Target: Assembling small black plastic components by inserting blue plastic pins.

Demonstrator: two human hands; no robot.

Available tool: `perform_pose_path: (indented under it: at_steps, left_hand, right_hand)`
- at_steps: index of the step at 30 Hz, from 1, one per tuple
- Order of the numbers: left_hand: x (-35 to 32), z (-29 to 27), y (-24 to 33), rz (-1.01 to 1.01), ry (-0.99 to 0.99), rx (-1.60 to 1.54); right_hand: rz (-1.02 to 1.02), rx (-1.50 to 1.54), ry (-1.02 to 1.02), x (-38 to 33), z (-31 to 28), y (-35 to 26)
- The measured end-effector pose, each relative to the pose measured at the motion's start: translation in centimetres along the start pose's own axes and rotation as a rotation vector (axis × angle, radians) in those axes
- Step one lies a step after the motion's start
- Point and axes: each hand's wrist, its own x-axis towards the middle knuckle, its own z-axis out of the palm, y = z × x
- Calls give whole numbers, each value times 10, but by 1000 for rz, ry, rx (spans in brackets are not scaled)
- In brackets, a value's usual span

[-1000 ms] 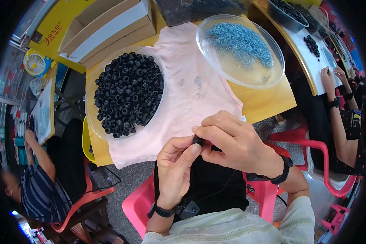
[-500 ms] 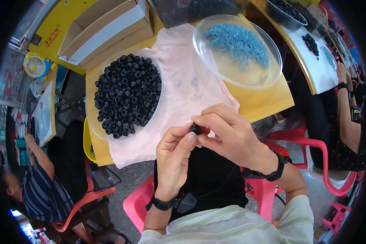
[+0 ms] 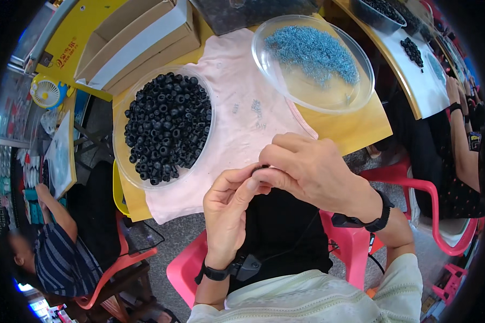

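Note:
Between the fingertips of both hands, in front of my body, is a small black plastic cap-like piece (image 3: 260, 167), mostly covered by fingers. My left hand (image 3: 227, 202) pinches it from the left with thumb and forefinger. My right hand (image 3: 312, 173) closes over it from the right, thumb and fingers bent together. Left of the hands, a clear round tray (image 3: 119, 157) holds a heap of similar black hollow pieces (image 3: 167, 126). At the upper right, another clear round tray (image 3: 302, 99) holds a pile of tiny bluish metal parts, seemingly springs (image 3: 312, 51). A few such tiny parts (image 3: 257, 107) lie on the pink cloth (image 3: 234, 70).
An opened cardboard box (image 3: 140, 46) and a dark bin (image 3: 253, 13) stand at the table's back. A yellow fan (image 3: 47, 92) is at far left. People sit at side tables, a striped shirt (image 3: 64, 258) left, a forearm (image 3: 465, 145) right. Pink chair (image 3: 350, 253) under me.
My right hand has turned and closed further over the black piece, hiding most of it. My left hand keeps its pinch. The view has shifted slightly.

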Motion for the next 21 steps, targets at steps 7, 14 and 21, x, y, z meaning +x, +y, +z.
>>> perform_pose_path:
  at_steps: [7, 14, 21]
  left_hand:
    - [-2, 2, -6, 113, 30, 206]
    - [-3, 1, -8, 170, 97, 315]
    - [2, -5, -1, 56, 1, 44]
  right_hand:
    - [-34, 43, 87, -4, 21, 4]
    - [69, 265, 156, -7, 39, 7]
    - [67, 283, 106, 0, 29, 4]
